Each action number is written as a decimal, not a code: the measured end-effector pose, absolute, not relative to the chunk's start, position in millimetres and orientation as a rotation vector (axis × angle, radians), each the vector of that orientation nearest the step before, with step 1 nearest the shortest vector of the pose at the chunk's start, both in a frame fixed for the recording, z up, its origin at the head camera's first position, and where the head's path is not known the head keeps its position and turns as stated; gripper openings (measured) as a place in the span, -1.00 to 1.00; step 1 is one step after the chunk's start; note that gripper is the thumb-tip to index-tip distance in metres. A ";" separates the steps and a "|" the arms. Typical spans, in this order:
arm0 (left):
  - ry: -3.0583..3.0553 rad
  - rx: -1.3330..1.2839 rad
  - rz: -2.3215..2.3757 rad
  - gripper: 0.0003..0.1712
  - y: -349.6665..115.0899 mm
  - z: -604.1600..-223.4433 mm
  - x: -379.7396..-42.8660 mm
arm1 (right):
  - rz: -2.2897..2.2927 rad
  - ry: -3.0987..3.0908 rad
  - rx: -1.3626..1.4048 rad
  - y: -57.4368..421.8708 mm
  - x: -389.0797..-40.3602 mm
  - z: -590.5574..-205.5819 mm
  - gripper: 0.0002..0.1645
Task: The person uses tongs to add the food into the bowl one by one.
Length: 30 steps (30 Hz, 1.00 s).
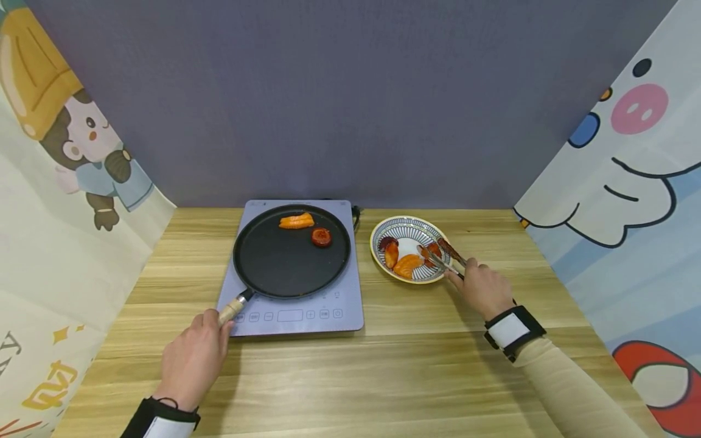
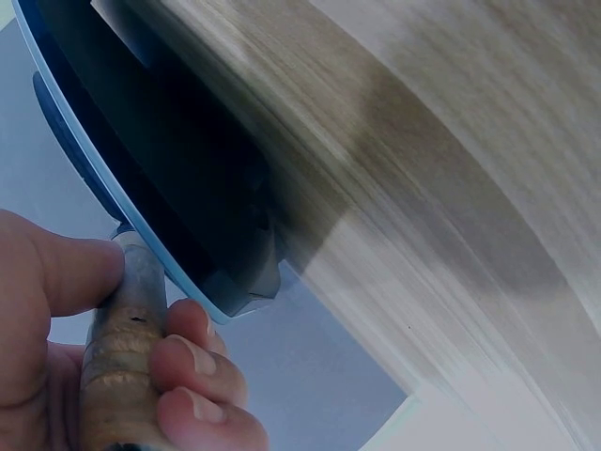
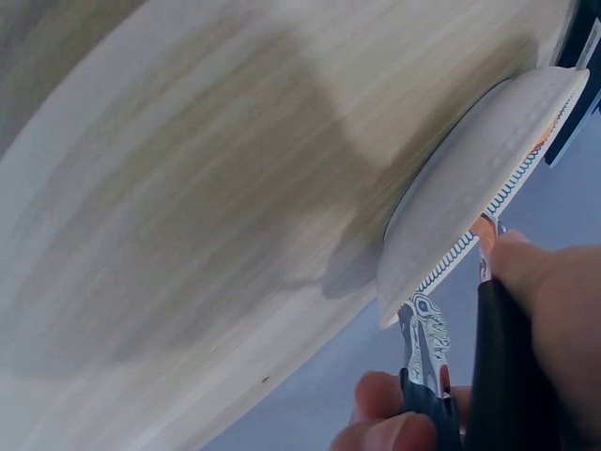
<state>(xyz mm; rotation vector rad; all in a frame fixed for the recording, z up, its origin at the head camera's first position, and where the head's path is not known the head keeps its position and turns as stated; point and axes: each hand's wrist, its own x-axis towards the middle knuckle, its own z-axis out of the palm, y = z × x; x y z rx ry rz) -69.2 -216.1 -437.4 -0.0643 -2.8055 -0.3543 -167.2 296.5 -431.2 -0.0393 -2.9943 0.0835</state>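
In the head view my left hand [image 1: 193,354] grips the wooden handle [image 1: 232,309] of a flat black frying pan [image 1: 285,267] on an induction cooktop [image 1: 296,321]. An orange salmon-like slice [image 1: 297,221] and a round reddish-brown piece [image 1: 321,237] lie in the pan. With my right hand [image 1: 486,288] I hold metal tongs with dark handles [image 3: 423,343], their two arms apart. The tips reach into a patterned plate [image 1: 379,258], on either side of a reddish-brown food piece [image 1: 432,250]. Also on the plate are an orange slice [image 1: 408,265] and an orange-brown piece [image 1: 391,254].
The wooden table [image 1: 394,371] carries everything, the plate standing right of the cooktop. A grey panel [image 1: 350,103] rises along the back edge. Cartoon-printed sheets flank both sides. A black cord [image 1: 356,214] shows behind the cooktop's right corner.
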 end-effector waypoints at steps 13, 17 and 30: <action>-2.813 -0.064 -0.340 -0.66 -215.4 -437.8 -69.0 | 0.052 -2.990 0.042 289.9 -172.0 -428.3 -0.40; -2.818 -0.060 -0.339 -0.66 -215.1 -437.3 -69.0 | 0.073 -2.992 0.067 290.2 -176.3 -428.0 -0.43; -2.807 -0.060 -0.340 -0.66 -215.7 -437.8 -69.1 | 0.066 -3.004 0.056 292.6 -180.1 -427.7 -0.38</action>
